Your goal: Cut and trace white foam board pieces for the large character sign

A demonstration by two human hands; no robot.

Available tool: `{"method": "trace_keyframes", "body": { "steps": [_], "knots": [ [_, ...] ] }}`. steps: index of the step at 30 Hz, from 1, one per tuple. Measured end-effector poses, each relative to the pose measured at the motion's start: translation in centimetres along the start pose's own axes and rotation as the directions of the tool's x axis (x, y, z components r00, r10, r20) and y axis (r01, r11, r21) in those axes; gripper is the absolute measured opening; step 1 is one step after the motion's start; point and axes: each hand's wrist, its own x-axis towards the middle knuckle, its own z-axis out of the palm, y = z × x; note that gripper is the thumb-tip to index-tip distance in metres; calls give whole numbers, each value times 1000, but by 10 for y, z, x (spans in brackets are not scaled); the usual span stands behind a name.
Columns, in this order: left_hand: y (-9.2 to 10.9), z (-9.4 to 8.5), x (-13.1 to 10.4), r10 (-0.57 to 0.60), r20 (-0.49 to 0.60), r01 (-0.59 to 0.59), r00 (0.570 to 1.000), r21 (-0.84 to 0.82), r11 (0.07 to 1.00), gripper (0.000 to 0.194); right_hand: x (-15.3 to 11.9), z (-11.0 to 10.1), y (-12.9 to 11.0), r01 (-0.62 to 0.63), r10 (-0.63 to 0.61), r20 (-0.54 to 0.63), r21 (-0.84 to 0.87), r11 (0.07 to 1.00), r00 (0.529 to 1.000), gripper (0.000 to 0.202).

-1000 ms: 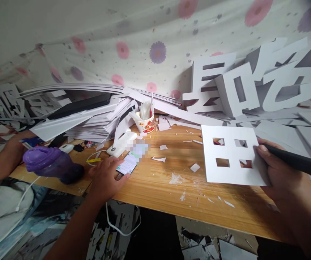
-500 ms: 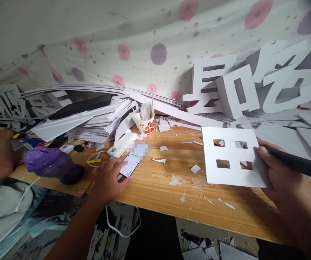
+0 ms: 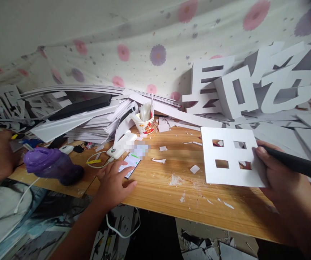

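Note:
My left hand (image 3: 114,186) rests palm down at the lit phone (image 3: 132,159) on the table, fingers spread, with the fingertips over the lower part of its screen. In my right hand (image 3: 288,186) I grip a flat white foam board piece (image 3: 228,148) with several square holes cut in it, the thumb pressing its right edge. A long black object (image 3: 298,163) is also in that hand's grasp, running out to the right; its kind I cannot make out. A white power bank (image 3: 123,144) with a cable lies behind the phone.
Small white scraps (image 3: 195,168) litter the wooden table (image 3: 158,191). A paper cup of clear sticks (image 3: 145,124) stands behind. White cut-out characters (image 3: 234,90) lean at the back right; stacked boards (image 3: 101,124) lie left. A purple bottle (image 3: 51,162) stands near another person's arm (image 3: 1,153).
My left hand has shifted slightly right and down, its fingers now reaching farther across the phone screen. My right hand holds the board almost where it was.

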Motion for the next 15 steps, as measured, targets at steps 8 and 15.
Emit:
{"method": "trace_keyframes", "body": {
  "steps": [8, 15],
  "knots": [
    [1, 0, 15, -38, -32, 39, 999, 35, 999, 40, 1, 0, 2, 11, -11, 11, 18, 1000, 1000, 53],
    [8, 3, 24, -16, -20, 16, 1000, 30, 999, 40, 3, -2, 4, 3, -3, 21, 24, 1000, 1000, 56]
  ]
}}
